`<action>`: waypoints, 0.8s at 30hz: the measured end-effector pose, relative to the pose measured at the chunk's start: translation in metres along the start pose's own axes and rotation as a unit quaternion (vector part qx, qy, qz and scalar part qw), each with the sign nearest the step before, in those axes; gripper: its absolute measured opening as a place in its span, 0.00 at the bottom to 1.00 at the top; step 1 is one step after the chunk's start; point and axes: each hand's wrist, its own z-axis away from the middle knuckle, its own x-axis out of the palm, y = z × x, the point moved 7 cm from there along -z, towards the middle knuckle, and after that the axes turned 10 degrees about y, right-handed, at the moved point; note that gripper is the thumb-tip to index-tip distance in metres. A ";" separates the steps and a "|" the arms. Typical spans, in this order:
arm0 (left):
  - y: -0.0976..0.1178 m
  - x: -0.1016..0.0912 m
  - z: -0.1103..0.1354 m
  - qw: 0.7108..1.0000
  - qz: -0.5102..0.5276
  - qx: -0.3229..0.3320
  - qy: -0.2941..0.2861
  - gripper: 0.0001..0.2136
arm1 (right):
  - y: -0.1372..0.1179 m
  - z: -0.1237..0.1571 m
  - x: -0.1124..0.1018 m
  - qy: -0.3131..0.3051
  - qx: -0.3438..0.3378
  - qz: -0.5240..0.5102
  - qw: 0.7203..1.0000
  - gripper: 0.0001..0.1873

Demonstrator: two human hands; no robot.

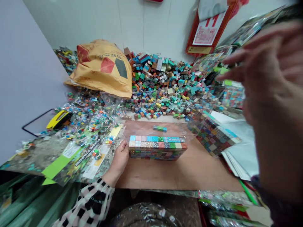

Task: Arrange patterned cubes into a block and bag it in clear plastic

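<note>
A stacked block of small patterned cubes (157,147) stands on the brown board (189,170) in front of me. My left hand (119,159), in a checked sleeve, rests against the block's left end with the fingers pressed to it. A short strip of green and blue cubes (160,128) lies alone just behind the block. My right hand (270,78) is raised close to the camera at the right, blurred, with fingers stretched out and nothing in it.
A large heap of loose coloured cubes (163,85) fills the back of the table. An orange bag (104,67) lies on it at the left. Clear packets of cubes (90,123), a second cube slab (213,134), white sheets (241,151) and a yellow tool (59,119) surround the board.
</note>
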 end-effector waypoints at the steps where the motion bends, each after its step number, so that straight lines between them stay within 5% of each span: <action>1: -0.001 -0.001 -0.001 1.000 0.000 0.002 0.005 0.16 | 0.015 0.017 -0.017 0.052 0.000 -0.016 0.999 0.12; 3: -0.003 -0.003 -0.002 1.000 -0.006 0.006 0.011 0.16 | 0.053 0.058 -0.037 0.100 0.049 -0.054 0.992 0.13; 5: -0.003 -0.004 -0.002 1.000 -0.013 0.007 0.010 0.17 | 0.100 0.106 -0.037 0.065 0.204 -0.036 0.976 0.15; 8: 0.000 -0.002 0.000 1.000 -0.017 0.012 -0.004 0.17 | 0.137 0.161 -0.030 0.032 0.314 -0.037 0.948 0.20; 12: 0.004 -0.001 0.002 0.999 -0.025 0.019 -0.006 0.16 | 0.143 0.177 -0.019 -0.010 0.320 -0.050 0.946 0.13; 15: 0.001 0.000 0.001 1.000 -0.020 0.012 -0.006 0.17 | 0.148 0.177 -0.023 0.030 0.334 -0.056 0.941 0.13; 18: -0.004 -0.001 -0.001 1.000 -0.013 0.013 -0.009 0.20 | 0.162 0.197 -0.027 0.078 0.430 -0.071 0.896 0.20; 24: -0.011 -0.004 -0.002 1.000 0.007 -0.006 -0.006 0.21 | 0.177 0.243 -0.017 0.028 0.606 -0.070 0.792 0.25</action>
